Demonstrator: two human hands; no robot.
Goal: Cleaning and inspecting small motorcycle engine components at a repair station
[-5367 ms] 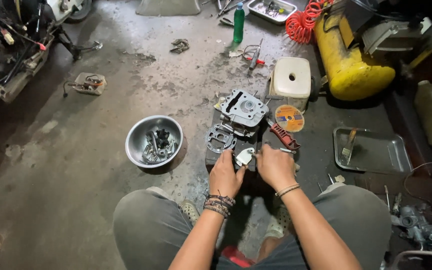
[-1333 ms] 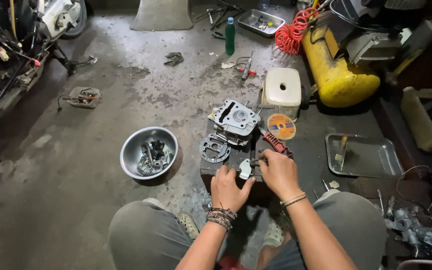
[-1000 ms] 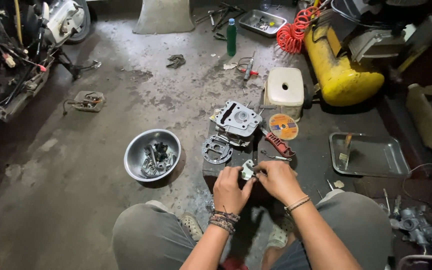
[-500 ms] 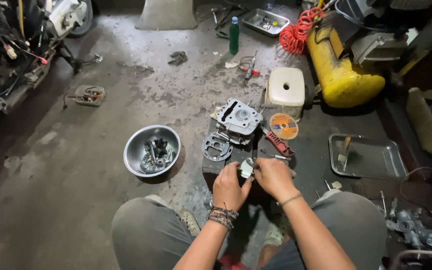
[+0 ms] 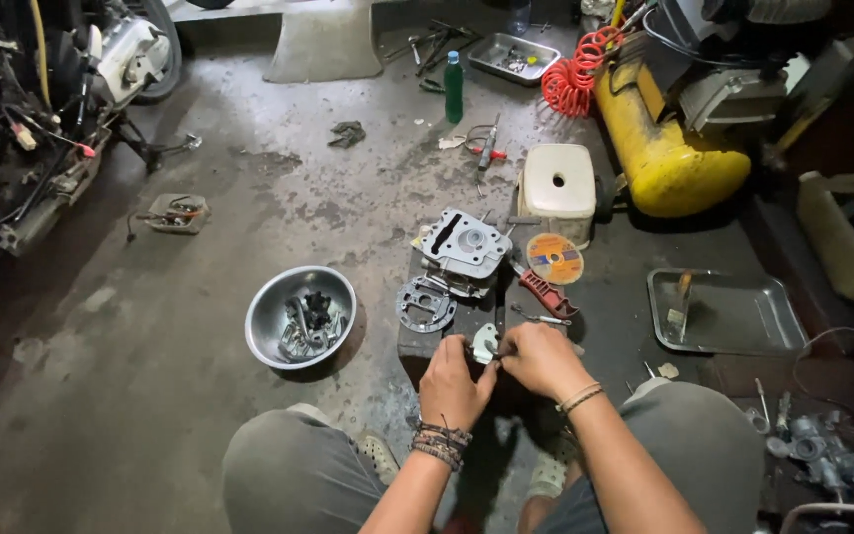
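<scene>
Roughly by size, largest first:

- Motorcycle, partly stripped, wiring exposed, at far left on the concrete floor.
- Yellow compressor tank, upper right, lying on its side; red coiled hose just beside its far end.
- Flat metal tray, right of centre, a small brush-like tool lying in it.
- White plastic stool, near the tank, behind the work spot.
- Steel bowl, left of centre, holding mixed small metal parts.
- Small metal tray, top centre, with loose bits inside.
- Dark block serving as the work surface, directly ahead of the knees.
- Engine cylinder head, grey, resting at the block's far edge.
- Round toothed plate, on the block, just in front of the cylinder head.
- Round orange disc, just right of the cylinder head.
- Green bottle, upright, top centre.
- Red-handled tool, lying near the disc.
- Left hand, beaded bracelets at the wrist, fingers curled and pinching the small metal part.
- Right hand, thin bangle at the wrist, fingertips closed on the same part from the other side; both hands close together, nearly touching.
- Small metal part: pale, held between both hands at the block's near edge; its exact shape cannot be told.
</scene>
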